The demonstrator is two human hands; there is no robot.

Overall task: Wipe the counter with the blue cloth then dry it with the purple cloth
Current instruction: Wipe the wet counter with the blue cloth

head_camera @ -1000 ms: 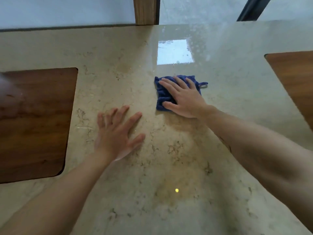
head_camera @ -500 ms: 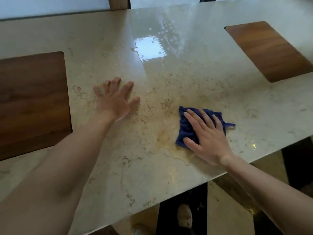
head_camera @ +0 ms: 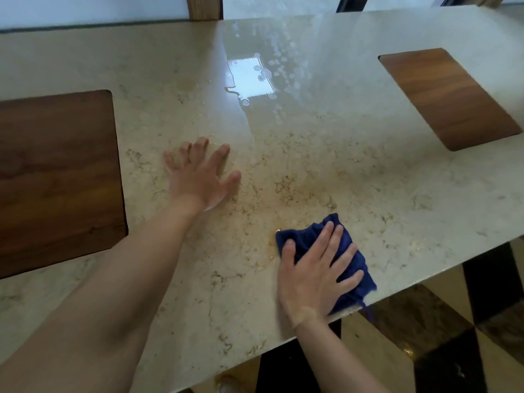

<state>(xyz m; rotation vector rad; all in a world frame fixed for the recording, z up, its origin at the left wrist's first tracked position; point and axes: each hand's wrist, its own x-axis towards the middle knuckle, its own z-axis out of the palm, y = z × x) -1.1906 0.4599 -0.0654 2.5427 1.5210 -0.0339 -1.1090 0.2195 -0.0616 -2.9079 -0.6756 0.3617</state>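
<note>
since half a second ago the blue cloth (head_camera: 344,245) has slid closer to the near edge of the tabletop (head_camera: 326,154), one corner now hanging just over it. right hand (head_camera: 314,276) presses flat on the cloth, fingers (head_camera: 344,258) straight and spread. left hand (head_camera: 200,174) rests on the tabletop, fingers wide, holding nothing, between the cloth and the left wooden panel (head_camera: 56,177). beyond the cloth, water drops (head_camera: 265,73) glisten; another wooden panel (head_camera: 450,97) lies beyond it to the right.
</note>
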